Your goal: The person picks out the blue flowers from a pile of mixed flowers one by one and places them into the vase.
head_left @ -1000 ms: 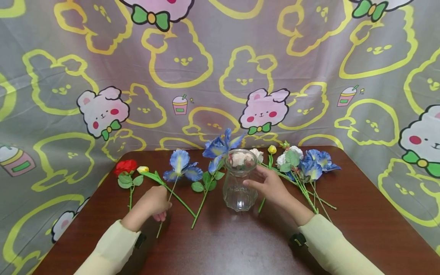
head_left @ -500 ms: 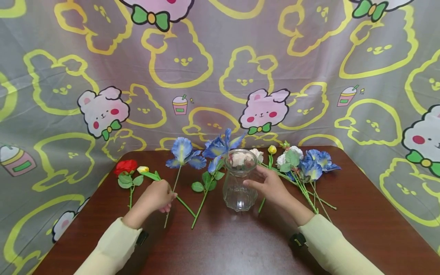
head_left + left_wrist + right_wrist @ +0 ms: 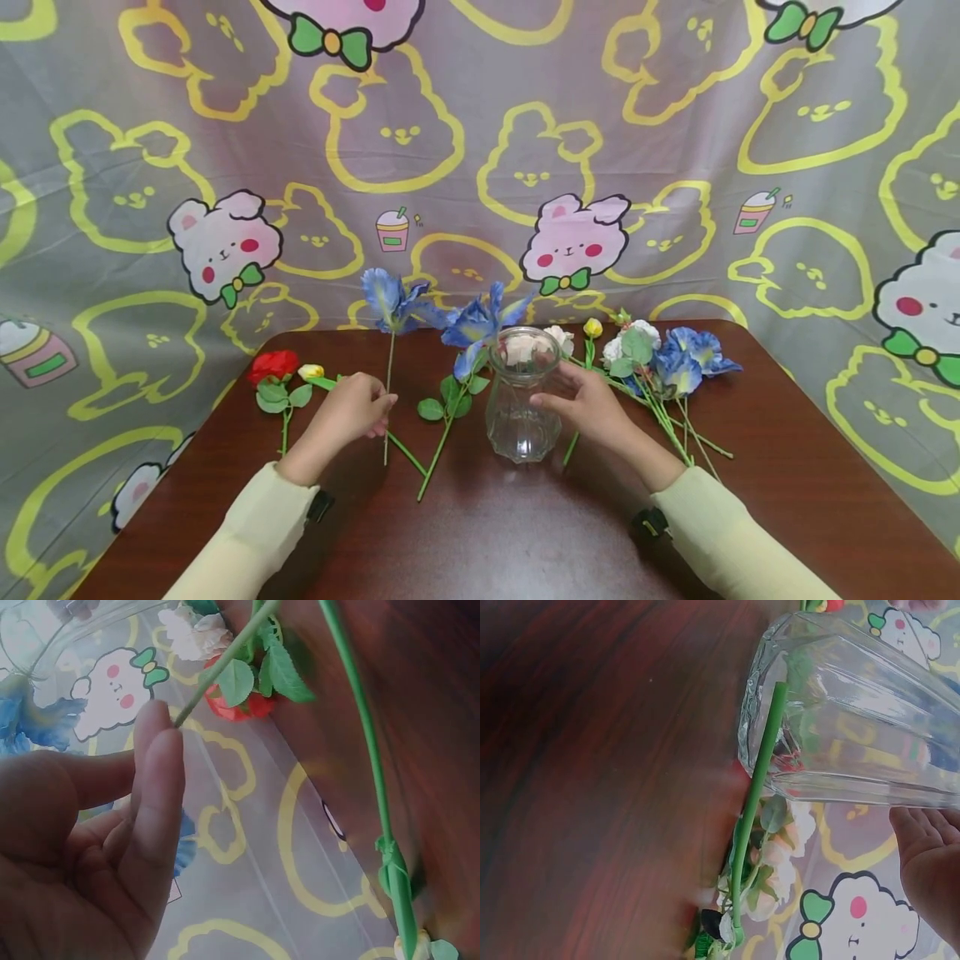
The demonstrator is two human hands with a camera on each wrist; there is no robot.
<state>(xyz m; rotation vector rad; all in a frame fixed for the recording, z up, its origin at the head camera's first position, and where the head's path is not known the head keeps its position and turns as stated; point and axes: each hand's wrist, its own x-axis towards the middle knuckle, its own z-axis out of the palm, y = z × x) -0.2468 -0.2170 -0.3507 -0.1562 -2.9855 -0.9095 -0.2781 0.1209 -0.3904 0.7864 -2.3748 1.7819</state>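
Observation:
My left hand [image 3: 348, 417] pinches the thin stem of a blue iris [image 3: 393, 304], which stands nearly upright left of the vase. In the left wrist view, thumb and fingertips meet at the green stem [image 3: 225, 664]. A clear glass vase [image 3: 525, 425] stands upright on the table, a little right of centre. My right hand [image 3: 592, 408] holds its right side, thumb in front and fingers toward the back. In the right wrist view, the fingers [image 3: 922, 832] lie along the vase wall. Another blue iris [image 3: 472, 325] lies just left of the vase, above a leafy stem [image 3: 442, 433].
On the dark wooden table [image 3: 480, 550], a red rose [image 3: 273, 364] and a yellow-white tulip [image 3: 311, 370] lie at left. To the right are a yellow tulip [image 3: 592, 327], white roses [image 3: 647, 331] and blue irises [image 3: 682, 362]. A patterned curtain [image 3: 465, 167] hangs behind.
My left hand has moved up and right with the iris, its stem turning more upright and the bloom rising to overlap the curtain. The right hand and vase have stayed in place.

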